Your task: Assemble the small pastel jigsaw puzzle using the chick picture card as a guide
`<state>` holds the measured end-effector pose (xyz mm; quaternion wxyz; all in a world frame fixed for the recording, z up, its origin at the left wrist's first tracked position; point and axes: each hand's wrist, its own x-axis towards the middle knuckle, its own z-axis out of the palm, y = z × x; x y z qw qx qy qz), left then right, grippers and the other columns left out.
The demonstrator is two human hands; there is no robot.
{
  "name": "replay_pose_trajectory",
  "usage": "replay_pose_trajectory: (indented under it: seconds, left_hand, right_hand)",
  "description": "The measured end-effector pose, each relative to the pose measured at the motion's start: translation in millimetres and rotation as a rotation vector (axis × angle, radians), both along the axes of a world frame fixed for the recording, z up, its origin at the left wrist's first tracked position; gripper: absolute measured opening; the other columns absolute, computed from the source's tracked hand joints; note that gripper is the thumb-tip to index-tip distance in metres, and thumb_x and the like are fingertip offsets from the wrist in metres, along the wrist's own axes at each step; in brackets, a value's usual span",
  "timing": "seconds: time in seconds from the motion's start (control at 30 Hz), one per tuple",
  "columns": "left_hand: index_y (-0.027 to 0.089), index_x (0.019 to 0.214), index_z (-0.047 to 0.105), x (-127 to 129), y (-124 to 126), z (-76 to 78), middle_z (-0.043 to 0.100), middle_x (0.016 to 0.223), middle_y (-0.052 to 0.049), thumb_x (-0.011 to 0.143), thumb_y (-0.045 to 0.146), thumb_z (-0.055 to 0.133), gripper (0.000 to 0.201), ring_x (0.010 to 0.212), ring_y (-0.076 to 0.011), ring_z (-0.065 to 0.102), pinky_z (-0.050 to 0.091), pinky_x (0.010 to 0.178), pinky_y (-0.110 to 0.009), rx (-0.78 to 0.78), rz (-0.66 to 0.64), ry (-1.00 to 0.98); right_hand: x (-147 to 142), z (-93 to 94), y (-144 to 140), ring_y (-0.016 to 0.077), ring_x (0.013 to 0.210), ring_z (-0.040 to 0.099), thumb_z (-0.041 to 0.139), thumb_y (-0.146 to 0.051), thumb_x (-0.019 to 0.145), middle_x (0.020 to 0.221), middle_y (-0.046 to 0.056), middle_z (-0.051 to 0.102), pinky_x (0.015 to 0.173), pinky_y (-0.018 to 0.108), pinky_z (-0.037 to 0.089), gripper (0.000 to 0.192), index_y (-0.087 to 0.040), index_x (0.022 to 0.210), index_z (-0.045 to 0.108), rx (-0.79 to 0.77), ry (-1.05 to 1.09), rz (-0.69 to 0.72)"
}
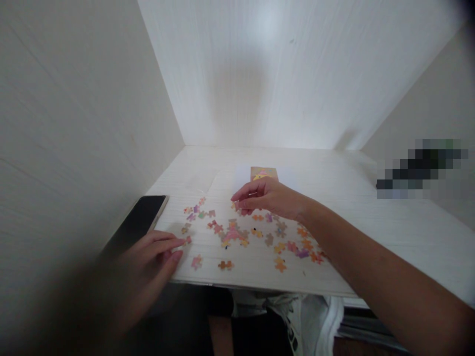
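Note:
My right hand [258,197] is pinched on a small puzzle piece [235,205], held above the middle of the white table. Below it lies a partly joined pink and yellow cluster of pieces [232,233]. At the left, my left hand [159,249] rests with fingers apart, its index fingertip at the edge of a small reddish piece [188,240]; whether it presses on it I cannot tell. A pink piece [196,262] and a brown joined pair [226,265] lie near the front edge. Orange and yellow pieces [306,240] are partly hidden by my right forearm.
A black-screened phone [139,217] lies at the left by the side wall. Behind my right hand sits a picture card [264,173], partly covered. A clear plastic bag [200,182] lies at the back left. White panels enclose the table [326,168]. A pixelated dark object [421,170] is at the right.

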<state>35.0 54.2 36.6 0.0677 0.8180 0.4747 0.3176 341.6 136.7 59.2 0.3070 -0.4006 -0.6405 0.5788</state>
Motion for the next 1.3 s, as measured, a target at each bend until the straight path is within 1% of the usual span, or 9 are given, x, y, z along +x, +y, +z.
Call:
replay_pose_trajectory:
  seconds: [0.13, 0.3, 0.5, 0.63, 0.77, 0.93, 1.1, 1.23, 1.3]
  left_hand:
    - [0.024, 0.096, 0.073, 0, 0, -0.3, 0.07, 0.097, -0.004, 0.086, 0.036, 0.061, 0.02, 0.083, -0.0181, 0.068, 0.057, 0.071, -0.028, 0.014, -0.015, -0.009]
    - [0.023, 0.097, 0.072, 5, 2, 5.4, 0.069, 0.096, -0.004, 0.086, 0.031, 0.062, 0.016, 0.08, -0.0166, 0.067, 0.056, 0.071, -0.028, 0.037, -0.032, -0.012]
    - [0.022, 0.099, 0.07, 37, 2, 17.7, 0.071, 0.096, -0.003, 0.086, 0.031, 0.066, 0.017, 0.076, -0.0148, 0.066, 0.056, 0.067, -0.026, 0.117, -0.049, -0.056]
    - [0.021, 0.105, 0.069, 61, 3, 22.7, 0.073, 0.099, -0.004, 0.086, 0.029, 0.067, 0.021, 0.079, -0.0152, 0.067, 0.057, 0.073, -0.027, 0.177, -0.103, -0.062]
    - [0.021, 0.103, 0.07, 70, 6, 21.8, 0.074, 0.098, -0.003, 0.087, 0.026, 0.066, 0.017, 0.083, -0.0159, 0.068, 0.056, 0.08, -0.03, 0.189, -0.128, -0.071]
    - [0.022, 0.101, 0.071, 68, 8, 18.0, 0.074, 0.099, -0.003, 0.087, 0.026, 0.066, 0.015, 0.091, -0.0178, 0.069, 0.055, 0.084, -0.032, 0.141, -0.143, -0.075]
    - [0.022, 0.101, 0.07, 68, 7, 14.9, 0.073, 0.1, -0.004, 0.089, 0.024, 0.063, 0.014, 0.094, -0.019, 0.068, 0.054, 0.088, -0.034, 0.115, -0.158, -0.083]
    - [0.019, 0.102, 0.07, 71, 3, 13.1, 0.072, 0.1, -0.005, 0.089, 0.02, 0.064, 0.015, 0.095, -0.0186, 0.067, 0.053, 0.089, -0.033, 0.099, -0.196, -0.085]
    - [0.019, 0.103, 0.07, 72, 1, 11.4, 0.072, 0.1, -0.006, 0.089, 0.02, 0.064, 0.016, 0.095, -0.0183, 0.067, 0.053, 0.087, -0.032, 0.094, -0.216, -0.067]
  right_hand:
    - [-3, 0.9, -1, 0.0109, 0.068, 0.065, 0.078, -0.035, 0.073, 0.077, 0.002, 0.072, 0.068, 0.025, 0.054, 0.025, -0.017, 0.089, 0.072, -0.011, 0.069, 0.039]
    - [-10, 4.6, -7, 0.0096, 0.064, 0.064, 0.078, -0.031, 0.073, 0.074, 0.001, 0.071, 0.064, 0.023, 0.052, 0.02, -0.016, 0.083, 0.07, -0.034, 0.102, 0.075]
    - [-16, 4.6, -13, 0.0093, 0.063, 0.062, 0.076, -0.032, 0.074, 0.074, 0.001, 0.071, 0.06, 0.022, 0.048, 0.019, -0.016, 0.083, 0.069, -0.033, 0.08, 0.143]
    - [-18, 4.0, -15, 0.0099, 0.063, 0.064, 0.075, -0.031, 0.076, 0.072, 0.0, 0.071, 0.059, 0.022, 0.048, 0.017, -0.017, 0.081, 0.068, -0.021, 0.085, 0.194]
    - [-18, 3.7, -15, 0.0097, 0.063, 0.063, 0.076, -0.032, 0.075, 0.069, 0.0, 0.07, 0.059, 0.022, 0.047, 0.018, -0.018, 0.08, 0.067, -0.005, 0.067, 0.224]
    - [-17, 2.5, -14, 0.0098, 0.062, 0.063, 0.077, -0.031, 0.073, 0.066, -0.001, 0.069, 0.057, 0.021, 0.046, 0.019, -0.017, 0.078, 0.065, 0.016, 0.079, 0.252]
    - [-15, 4.5, -16, 0.0106, 0.064, 0.064, 0.076, -0.03, 0.074, 0.068, -0.001, 0.07, 0.06, 0.022, 0.048, 0.018, -0.017, 0.079, 0.065, 0.006, 0.048, 0.293]
    - [-10, 7.6, -15, 0.0105, 0.067, 0.065, 0.073, -0.032, 0.078, 0.074, 0.0, 0.07, 0.062, 0.023, 0.049, 0.018, -0.017, 0.083, 0.065, 0.012, -0.016, 0.367]
    - [-7, 8.2, -12, 0.0096, 0.065, 0.063, 0.071, -0.032, 0.08, 0.074, 0.0, 0.07, 0.058, 0.021, 0.047, 0.017, -0.017, 0.084, 0.066, 0.04, -0.046, 0.342]
